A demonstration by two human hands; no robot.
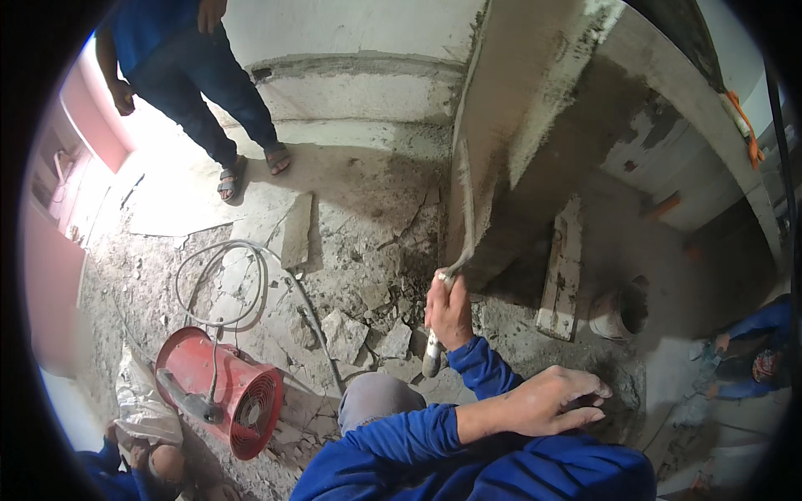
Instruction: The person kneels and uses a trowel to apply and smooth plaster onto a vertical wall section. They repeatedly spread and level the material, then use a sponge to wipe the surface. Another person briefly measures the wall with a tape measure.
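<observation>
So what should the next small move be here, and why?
Probably a short stroke of the trowel along the brownish surface: the right hand grips the trowel's handle, the blade appears to lie against or close to that surface, and the left hand looks empty.

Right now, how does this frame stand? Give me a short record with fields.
Left hand: crossed over the right forearm, loosely curled, nothing visible in it
Right hand: closed around the handle of a trowel
Blade: alongside the plastered wall; contact unclear
Floor: broken rubble, red blower, looped cable, bucket
Others: standing person upper left; people partly visible lower left and right
</observation>
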